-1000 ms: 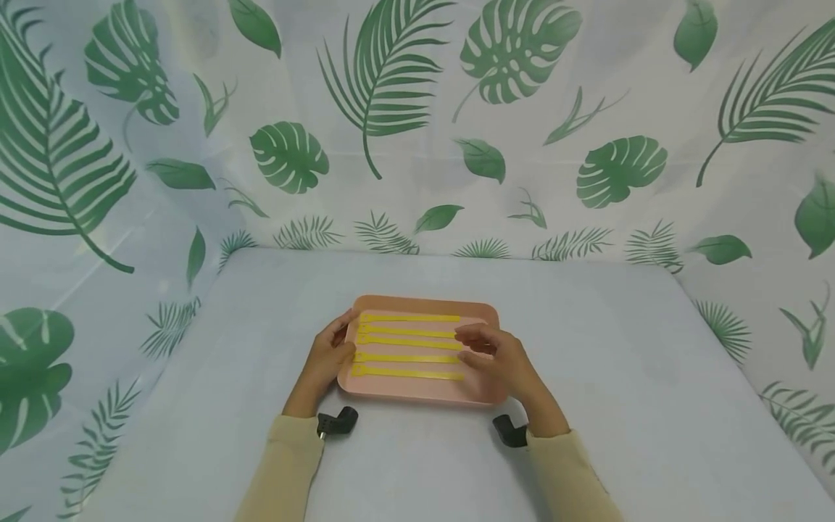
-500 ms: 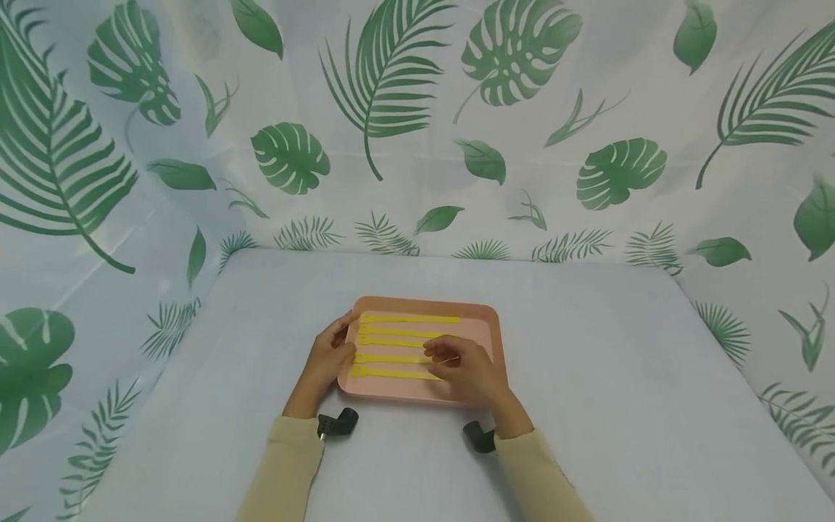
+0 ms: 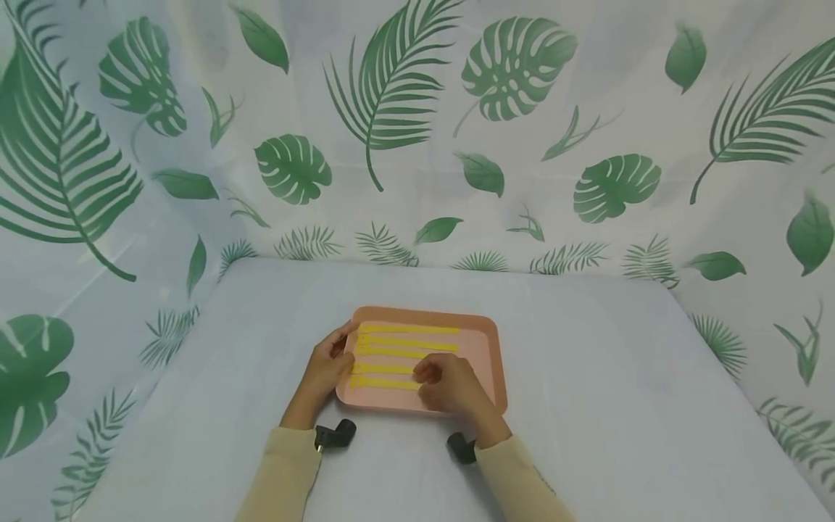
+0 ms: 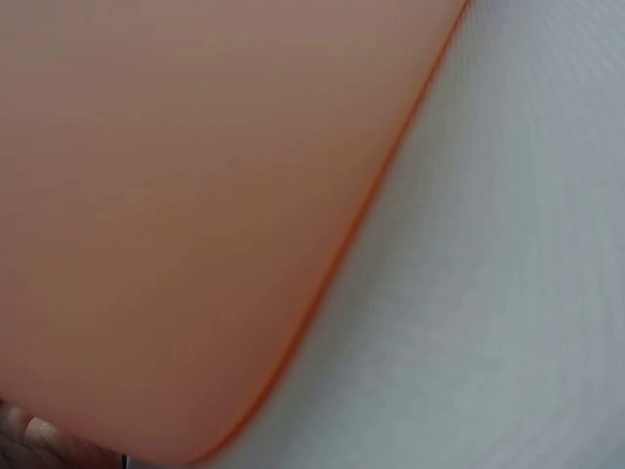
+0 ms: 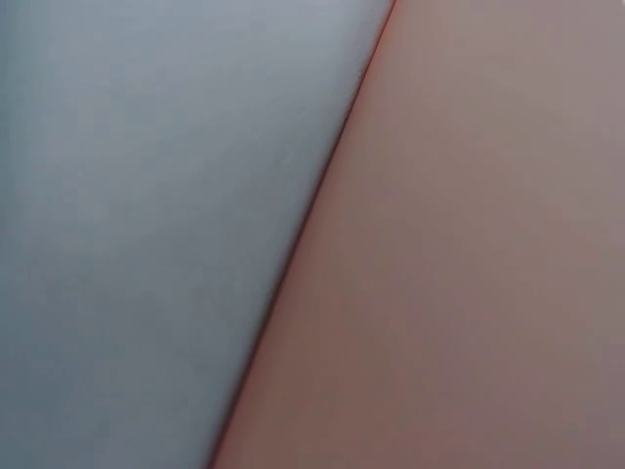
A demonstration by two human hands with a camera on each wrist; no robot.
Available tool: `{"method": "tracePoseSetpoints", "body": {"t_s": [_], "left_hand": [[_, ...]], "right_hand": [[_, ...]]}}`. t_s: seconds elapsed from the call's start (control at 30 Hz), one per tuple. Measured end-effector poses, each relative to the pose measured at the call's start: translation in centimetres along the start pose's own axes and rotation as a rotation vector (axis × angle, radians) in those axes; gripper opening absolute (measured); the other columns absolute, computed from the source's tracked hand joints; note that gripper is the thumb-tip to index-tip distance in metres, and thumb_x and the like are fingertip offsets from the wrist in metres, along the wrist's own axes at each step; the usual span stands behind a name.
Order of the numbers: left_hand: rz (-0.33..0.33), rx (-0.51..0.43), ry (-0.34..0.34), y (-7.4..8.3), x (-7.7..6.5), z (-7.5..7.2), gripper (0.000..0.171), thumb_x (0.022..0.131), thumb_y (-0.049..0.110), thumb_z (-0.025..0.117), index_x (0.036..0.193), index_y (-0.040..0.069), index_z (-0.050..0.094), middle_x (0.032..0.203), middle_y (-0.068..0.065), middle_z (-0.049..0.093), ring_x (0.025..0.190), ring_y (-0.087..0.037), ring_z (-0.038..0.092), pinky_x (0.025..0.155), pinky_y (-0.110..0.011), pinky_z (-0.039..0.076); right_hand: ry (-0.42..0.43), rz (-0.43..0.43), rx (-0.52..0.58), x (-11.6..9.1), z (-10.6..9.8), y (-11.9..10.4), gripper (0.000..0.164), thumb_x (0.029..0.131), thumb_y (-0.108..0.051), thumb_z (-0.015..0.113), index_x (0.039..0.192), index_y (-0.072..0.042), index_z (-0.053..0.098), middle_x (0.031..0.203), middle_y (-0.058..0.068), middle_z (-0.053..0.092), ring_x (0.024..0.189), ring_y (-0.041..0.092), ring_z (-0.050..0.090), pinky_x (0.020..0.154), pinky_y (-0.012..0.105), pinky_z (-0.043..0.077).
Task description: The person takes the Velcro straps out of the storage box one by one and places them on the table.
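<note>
A shallow pink tray (image 3: pixel 479 362) lies on the table in the head view. Several flat yellow strips (image 3: pixel 391 370) with wider heads at their left ends, resembling cable ties, lie side by side in it. My left hand (image 3: pixel 326 370) grips the tray's left rim, thumb on top. Over the tray's front middle is my right hand (image 3: pixel 453 384), fingers bent at the two nearest strips. Those strips' right ends are hidden by it, so whether the fingertips pinch one cannot be told. Blurred tray surface (image 4: pixel 195 225) fills much of the left wrist view; tray (image 5: pixel 469 254) also shows in the right.
A pale cloth covers the table (image 3: pixel 587 377). Leaf-printed curtains (image 3: pixel 417 167) rise behind it and at both sides. A black camera mount (image 3: pixel 335 435) sits at the left wrist, and another black mount (image 3: pixel 462 448) at the right.
My right hand has moved left and nearer to me, from the strips' right ends to the two front strips. My left hand keeps its grip on the tray; the head view has tipped slightly up.
</note>
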State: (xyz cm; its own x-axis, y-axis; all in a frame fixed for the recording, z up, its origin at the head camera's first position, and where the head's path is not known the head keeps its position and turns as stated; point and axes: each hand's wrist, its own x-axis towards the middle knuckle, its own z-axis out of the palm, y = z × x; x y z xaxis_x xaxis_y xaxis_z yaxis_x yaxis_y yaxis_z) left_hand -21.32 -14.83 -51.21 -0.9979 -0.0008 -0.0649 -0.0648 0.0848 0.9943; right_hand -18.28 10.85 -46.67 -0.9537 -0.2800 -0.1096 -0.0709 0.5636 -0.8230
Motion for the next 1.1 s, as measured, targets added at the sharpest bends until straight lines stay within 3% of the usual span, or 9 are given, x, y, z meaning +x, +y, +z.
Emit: {"method": "tracePoseSetpoints", "body": {"t_s": [0.2, 0.47, 0.67, 0.9, 1.1], "left_hand": [[0.035, -0.005, 0.009, -0.3, -0.2, 0.1, 0.072, 0.085, -0.013, 0.051, 0.156, -0.003, 0.053, 0.17, -0.018, 0.04, 0.157, -0.037, 0.037, 0.128, -0.047, 0.032], [0.047, -0.011, 0.013, -0.6, -0.2, 0.1, 0.071, 0.085, -0.012, 0.052, 0.155, -0.003, 0.054, 0.169, -0.021, 0.041, 0.157, -0.036, 0.039, 0.127, -0.04, 0.034], [0.036, -0.023, -0.004, -0.1, -0.4, 0.2, 0.07, 0.086, -0.015, 0.051, 0.155, -0.004, 0.053, 0.17, -0.02, 0.04, 0.158, -0.036, 0.037, 0.128, -0.045, 0.031], [0.04, -0.014, -0.003, 0.0, -0.5, 0.1, 0.07, 0.086, -0.014, 0.053, 0.155, -0.005, 0.053, 0.17, -0.02, 0.04, 0.158, -0.037, 0.037, 0.128, -0.045, 0.031], [0.038, -0.004, 0.002, 0.0, -0.3, 0.1, 0.07, 0.086, -0.014, 0.052, 0.155, -0.006, 0.052, 0.169, -0.021, 0.041, 0.158, -0.037, 0.036, 0.128, -0.045, 0.03]], "right_hand": [[-0.018, -0.038, -0.049, 0.1, 0.4, 0.0, 0.024, 0.076, 0.016, 0.071, 0.088, -0.005, 0.073, 0.079, 0.001, 0.066, 0.074, 0.016, 0.059, 0.065, 0.027, 0.052], [-0.049, -0.005, -0.067, 0.0, 0.5, -0.3, 0.022, 0.083, 0.017, 0.071, 0.087, -0.004, 0.071, 0.077, 0.0, 0.061, 0.071, 0.015, 0.058, 0.062, 0.025, 0.051], [-0.054, -0.036, -0.118, -0.4, 0.1, -0.3, 0.02, 0.083, 0.015, 0.07, 0.087, -0.005, 0.072, 0.079, 0.001, 0.064, 0.072, 0.015, 0.058, 0.063, 0.025, 0.05], [0.017, -0.095, -0.194, -1.0, -1.1, -0.4, 0.023, 0.081, 0.014, 0.071, 0.089, -0.007, 0.076, 0.083, -0.002, 0.067, 0.076, 0.014, 0.057, 0.071, 0.03, 0.052], [0.054, -0.152, -0.183, -1.3, -2.7, -0.4, 0.019, 0.089, 0.012, 0.072, 0.094, -0.005, 0.08, 0.081, -0.004, 0.065, 0.068, 0.012, 0.049, 0.063, 0.023, 0.043]]}}
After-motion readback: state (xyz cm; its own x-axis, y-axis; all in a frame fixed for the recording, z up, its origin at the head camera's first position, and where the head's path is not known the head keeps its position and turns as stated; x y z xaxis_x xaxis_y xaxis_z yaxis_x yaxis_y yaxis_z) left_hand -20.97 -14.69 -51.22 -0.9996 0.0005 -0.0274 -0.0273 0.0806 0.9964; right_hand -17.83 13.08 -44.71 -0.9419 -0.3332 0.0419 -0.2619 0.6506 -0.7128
